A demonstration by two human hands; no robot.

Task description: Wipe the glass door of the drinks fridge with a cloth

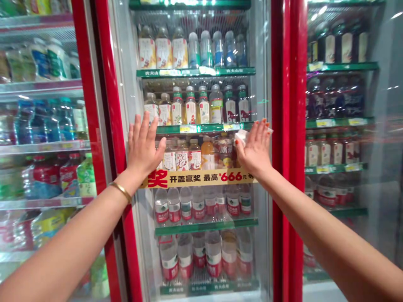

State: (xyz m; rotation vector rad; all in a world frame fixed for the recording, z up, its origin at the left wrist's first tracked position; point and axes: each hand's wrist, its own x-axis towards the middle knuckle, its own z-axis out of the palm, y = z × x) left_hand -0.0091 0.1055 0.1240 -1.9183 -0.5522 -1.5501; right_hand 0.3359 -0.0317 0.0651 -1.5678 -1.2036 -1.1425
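Your left hand (144, 144): fingers spread, released, flat on the red-framed glass cooler door (264, 201) | your right hand (255, 149): fingers spread, white paper tissue (242, 136) pressed beneath them against the glass

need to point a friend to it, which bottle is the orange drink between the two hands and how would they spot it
Start at the red-framed drinks fridge and find its yellow prize banner with the red 666. Just above the banner, between the left hand and right hand pressed to the glass, stands the drink bottle, the only bright orange one in that row.
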